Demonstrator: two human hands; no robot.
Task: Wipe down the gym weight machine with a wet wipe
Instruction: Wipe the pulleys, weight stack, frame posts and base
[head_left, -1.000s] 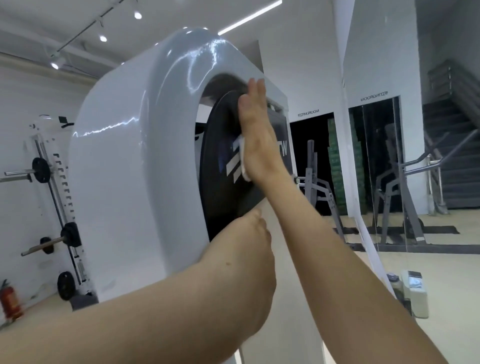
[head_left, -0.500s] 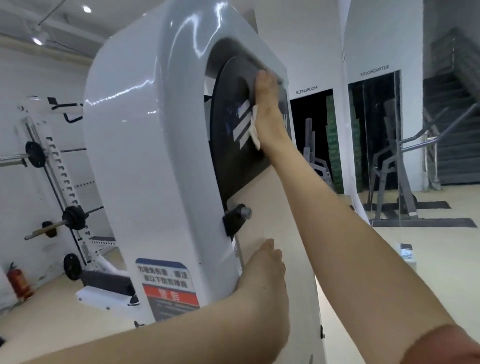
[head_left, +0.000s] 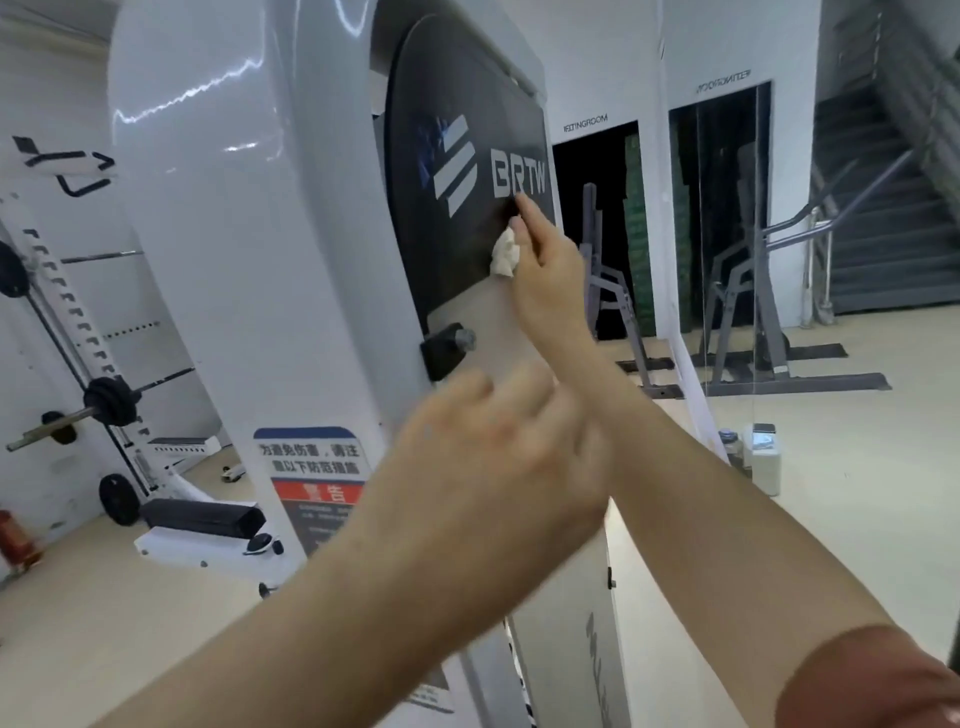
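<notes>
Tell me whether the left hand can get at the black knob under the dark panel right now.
Probably yes. The left hand hangs just below the black knob, holding nothing, with nothing between them; the right hand and its wet wipe are higher, on the dark panel.
</notes>
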